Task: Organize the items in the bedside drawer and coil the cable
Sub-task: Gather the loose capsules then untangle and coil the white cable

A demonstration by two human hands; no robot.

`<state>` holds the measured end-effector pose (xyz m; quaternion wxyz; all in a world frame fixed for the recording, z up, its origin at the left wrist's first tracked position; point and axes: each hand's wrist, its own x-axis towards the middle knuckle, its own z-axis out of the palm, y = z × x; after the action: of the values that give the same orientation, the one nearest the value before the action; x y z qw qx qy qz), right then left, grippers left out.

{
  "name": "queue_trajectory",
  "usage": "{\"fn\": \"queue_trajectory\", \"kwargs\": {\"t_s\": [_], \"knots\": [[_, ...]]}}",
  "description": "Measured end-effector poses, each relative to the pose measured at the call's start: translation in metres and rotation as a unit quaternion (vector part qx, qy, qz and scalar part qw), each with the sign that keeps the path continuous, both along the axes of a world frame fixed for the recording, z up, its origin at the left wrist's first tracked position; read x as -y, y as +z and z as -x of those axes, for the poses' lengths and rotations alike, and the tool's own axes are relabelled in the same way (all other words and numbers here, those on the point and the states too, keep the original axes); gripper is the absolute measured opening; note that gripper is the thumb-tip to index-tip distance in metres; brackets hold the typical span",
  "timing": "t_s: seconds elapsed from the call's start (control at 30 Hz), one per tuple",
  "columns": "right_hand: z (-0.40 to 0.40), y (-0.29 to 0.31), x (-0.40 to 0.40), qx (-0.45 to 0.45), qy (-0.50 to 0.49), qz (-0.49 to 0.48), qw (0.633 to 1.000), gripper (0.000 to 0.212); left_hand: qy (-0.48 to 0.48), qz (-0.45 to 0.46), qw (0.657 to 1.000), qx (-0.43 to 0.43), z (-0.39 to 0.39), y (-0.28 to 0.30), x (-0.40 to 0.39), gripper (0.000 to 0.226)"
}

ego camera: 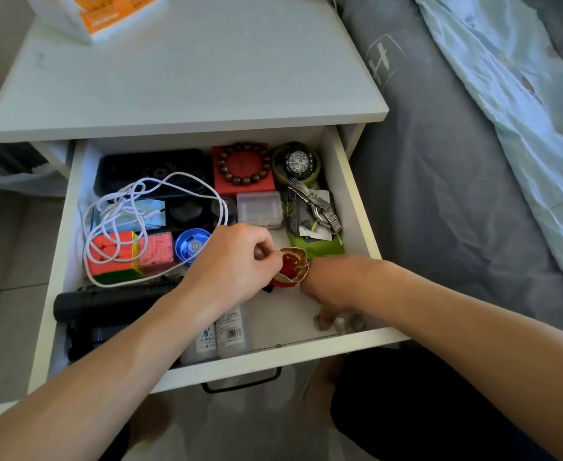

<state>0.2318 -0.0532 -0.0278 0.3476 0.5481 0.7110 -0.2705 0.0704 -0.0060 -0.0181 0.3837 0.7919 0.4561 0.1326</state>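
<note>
The small red pouch [290, 266] with the gold-trimmed mouth sits in the open drawer [353, 181], just in front of the green packet [316, 246], which serves here as the landmark. The left hand [236, 261] has its fingers curled together and pinches the pouch's rim from the side away from the bed. The right hand [331, 294] lies in front of the green packet, turned down toward the drawer floor; its fingertips [338, 322] blur near the front wall, and I cannot tell whether they hold anything or merely brace there.

To place the pouch well, it seems best to keep the pinch on the rim so the mouth stays upward and nothing spills, then set it into the bare patch of drawer floor in front of the green packet, not on top of the metal watch [323, 207] that lies on the packet's far part. The right hand could steady the pouch's base as it lands.

The white cable [130, 224] is well to the left of the green packet, sprawled in loose loops over the cube puzzle [113, 261] and the black case [150, 171], and is not yet coiled. The loops appear to overlap one another, so lifting it clear in one piece should make coiling easier than pulling an end.
</note>
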Motion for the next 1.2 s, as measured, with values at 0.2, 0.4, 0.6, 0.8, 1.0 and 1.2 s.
{"fn": "queue_trajectory", "kwargs": {"t_s": [0.2,0.4,0.6,0.8,1.0,1.2], "knots": [[-0.013,-0.003,0.001,-0.074,-0.069,-0.130,0.986,0.023,-0.004,0.000,1.000,0.001,0.001,-0.002,-0.001,0.013],[-0.004,0.002,0.004,-0.059,-0.072,-0.131,0.987,0.032,0.002,0.003,1.000,-0.005,0.002,-0.003,-0.001,0.015],[0.005,0.002,0.004,-0.060,-0.107,-0.121,0.985,0.028,0.005,0.005,1.000,-0.010,0.002,-0.002,-0.001,0.016],[0.002,0.006,0.006,-0.054,-0.140,-0.177,0.973,0.013,0.006,0.002,1.000,-0.020,0.002,-0.001,-0.001,0.016],[-0.016,0.029,0.008,-0.216,-0.356,-0.278,0.865,0.016,-0.002,-0.008,1.000,-0.028,0.003,0.002,-0.003,0.012],[-0.007,0.037,0.019,-0.317,-0.359,-0.247,0.843,0.009,-0.016,-0.005,0.999,-0.027,0.000,0.003,-0.003,0.011]]}}
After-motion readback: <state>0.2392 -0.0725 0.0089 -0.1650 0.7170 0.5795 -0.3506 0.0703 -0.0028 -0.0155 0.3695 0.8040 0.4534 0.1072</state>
